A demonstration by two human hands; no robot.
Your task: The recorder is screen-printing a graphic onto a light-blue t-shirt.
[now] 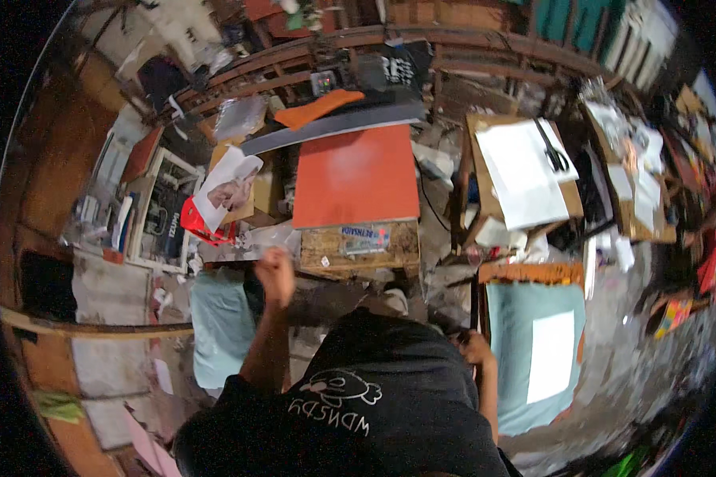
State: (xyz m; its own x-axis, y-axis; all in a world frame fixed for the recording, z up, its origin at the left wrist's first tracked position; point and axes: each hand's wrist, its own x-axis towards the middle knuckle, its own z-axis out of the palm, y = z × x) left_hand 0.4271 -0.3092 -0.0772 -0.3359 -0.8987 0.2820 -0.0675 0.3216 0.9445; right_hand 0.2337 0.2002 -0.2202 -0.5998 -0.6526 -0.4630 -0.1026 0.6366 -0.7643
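Note:
My left hand (275,277) is raised in front of the low wooden table (318,248), its fingers curled closed and slightly blurred. Whether it holds anything small I cannot make out. Just behind it lies some clear plastic sheeting (272,237). On the table rests a flat orange-red board (356,179). Low at my right side, my right hand (476,350) is bent inward beside a bench covered in teal cloth (511,374). Its fingers look curled, and what is in them is hidden. A white sheet (550,358) lies on that cloth.
A long grey strip (334,127) and an orange piece (318,109) lie behind the board. Black-handled scissors (557,159) rest on white paper (517,179) on a right-hand stand. Left are a red item (207,226), crumpled paper (231,187) and more teal cloth (221,330).

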